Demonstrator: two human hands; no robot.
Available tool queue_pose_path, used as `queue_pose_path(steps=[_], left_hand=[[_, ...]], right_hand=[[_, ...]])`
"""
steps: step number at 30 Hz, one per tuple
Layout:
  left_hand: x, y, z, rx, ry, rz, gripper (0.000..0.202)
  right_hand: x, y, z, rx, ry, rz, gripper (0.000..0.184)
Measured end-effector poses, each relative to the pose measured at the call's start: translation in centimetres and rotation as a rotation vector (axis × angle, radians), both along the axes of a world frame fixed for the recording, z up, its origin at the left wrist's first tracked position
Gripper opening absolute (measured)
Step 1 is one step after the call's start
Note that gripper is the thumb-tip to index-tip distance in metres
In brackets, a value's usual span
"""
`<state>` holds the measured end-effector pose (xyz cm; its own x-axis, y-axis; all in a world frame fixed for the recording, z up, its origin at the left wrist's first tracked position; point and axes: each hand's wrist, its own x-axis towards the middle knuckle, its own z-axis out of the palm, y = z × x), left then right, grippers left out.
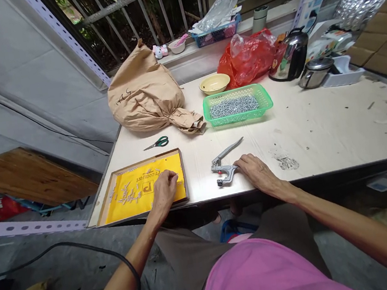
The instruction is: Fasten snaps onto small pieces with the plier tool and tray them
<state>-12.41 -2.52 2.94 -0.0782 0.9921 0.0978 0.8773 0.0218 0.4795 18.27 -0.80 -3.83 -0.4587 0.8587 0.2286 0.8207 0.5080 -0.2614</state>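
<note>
Head view: picking small slender pieces (127,196) from the cardboard tray (107,200) seems the step in hand, the left hand (164,187) above it with fingers pinched together, contents unclear, the right hand (256,169) gripping hand pliers (229,168) right of it, the next move likely needing a steady pinch.

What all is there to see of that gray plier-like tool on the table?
The gray plier-like tool looks metal, with what seems a coil spring, a red bit and a dark round piece at its jaws. It lies on the pale tabletop, handles spread apart, one free; the right hand covers the other's end.
</note>
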Motion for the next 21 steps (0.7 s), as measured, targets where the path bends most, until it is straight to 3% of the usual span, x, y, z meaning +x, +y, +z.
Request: queue_pose_path(steps=[4, 7, 11, 21], left_hand=[[2.8, -0.1, 1.1, -0.108, -0.334, 0.029, 0.019], [5.1, 0.2, 1.0, -0.241, -0.589, 0.013, 0.026], [7.5, 0.9, 0.5, -0.361, -0.837, 0.058, 0.018], [9.7, 1.9, -0.2, -0.4, -0.951, 0.112, 0.021]], right_hand=[[0.3, -0.4, 0.3, 0.018, 0.021, 0.0, 0.026], [0.7, -0.5, 0.6, 0.035, 0.031, -0.015, 0.026], [1.2, 0.3, 0.6, 0.018, 0.05, -0.035, 0.027], [1.2, 3.2, -0.4, 0.01, 0.013, -0.128, 0.028]])
